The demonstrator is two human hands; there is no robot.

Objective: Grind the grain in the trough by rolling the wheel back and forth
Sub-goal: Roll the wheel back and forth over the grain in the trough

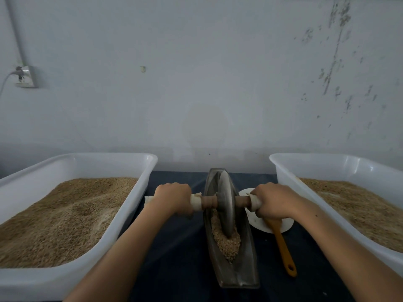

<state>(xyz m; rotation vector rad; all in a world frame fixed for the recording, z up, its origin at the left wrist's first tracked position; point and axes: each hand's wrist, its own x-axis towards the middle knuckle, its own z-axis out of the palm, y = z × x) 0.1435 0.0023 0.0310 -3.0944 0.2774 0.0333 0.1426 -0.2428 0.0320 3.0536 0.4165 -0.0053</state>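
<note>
A narrow, boat-shaped metal trough [250,264] lies lengthwise on the dark table between two tubs. A grey metal wheel [225,203] stands upright in it, around the trough's middle. Tan grain [227,245] lies in the trough, mostly in front of the wheel. A wooden axle [208,201] runs through the wheel, its ends wrapped in white cloth. My left hand [174,198] grips the left end of the axle. My right hand [273,200] grips the right end.
A white plastic tub [139,197] full of grain stands on the left, another white tub [287,184] of grain on the right. A white dish [265,225] with an orange-handled spatula [283,249] sits right of the trough. A wall stands close behind.
</note>
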